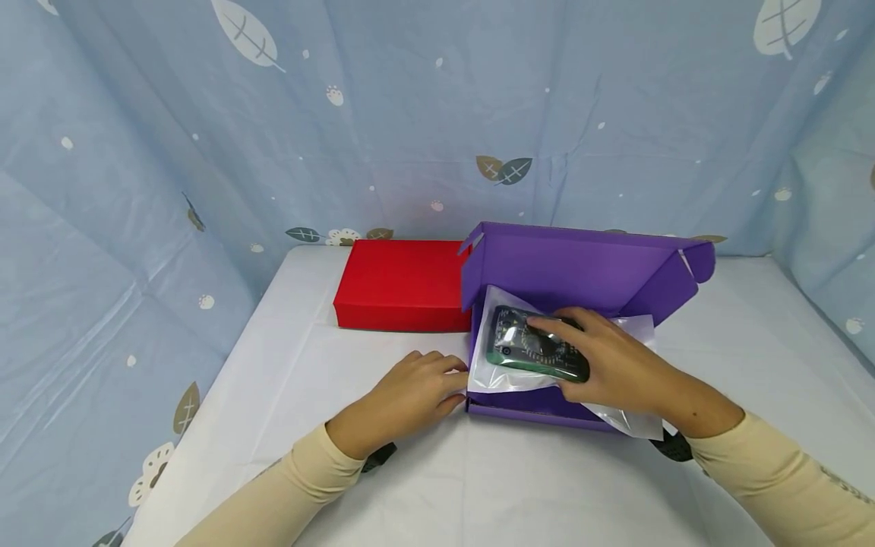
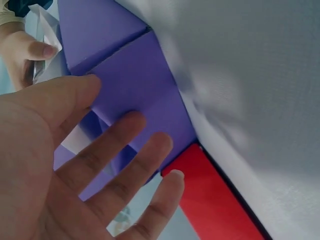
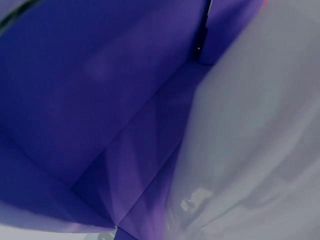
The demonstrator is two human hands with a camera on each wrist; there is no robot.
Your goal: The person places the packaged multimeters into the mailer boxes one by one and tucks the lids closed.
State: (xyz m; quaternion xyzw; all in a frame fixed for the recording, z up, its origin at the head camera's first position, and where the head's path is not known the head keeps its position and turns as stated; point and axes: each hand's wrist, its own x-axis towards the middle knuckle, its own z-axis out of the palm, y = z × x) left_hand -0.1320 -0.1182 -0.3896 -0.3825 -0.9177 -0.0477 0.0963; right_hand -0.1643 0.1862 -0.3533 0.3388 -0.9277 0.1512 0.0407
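Observation:
A dark, phone-shaped item [image 1: 509, 334] with a circuit-board look and a green edge lies in a plastic bag [image 1: 497, 380], clear-fronted and white. Over the purple cardboard box [image 1: 547, 416], whose lid stands up at the back, my right hand [image 1: 615, 368] grips the item through the bag, thumb at the near edge and fingers across the top. My left hand [image 1: 417, 387] is at the box's left side, its fingertips near or against the wall [image 2: 135, 80]; in the left wrist view its fingers are spread and hold nothing. The right wrist view shows the box interior [image 3: 135, 125] beside the pale bag [image 3: 245, 135].
A closed red box [image 1: 403, 281] sits on the white-covered table [image 1: 273, 410], left of the purple box and close against it. Behind the table hangs a blue leaf-print cloth [image 1: 410, 114]. The raised purple lid [image 1: 567, 266] stands near that cloth.

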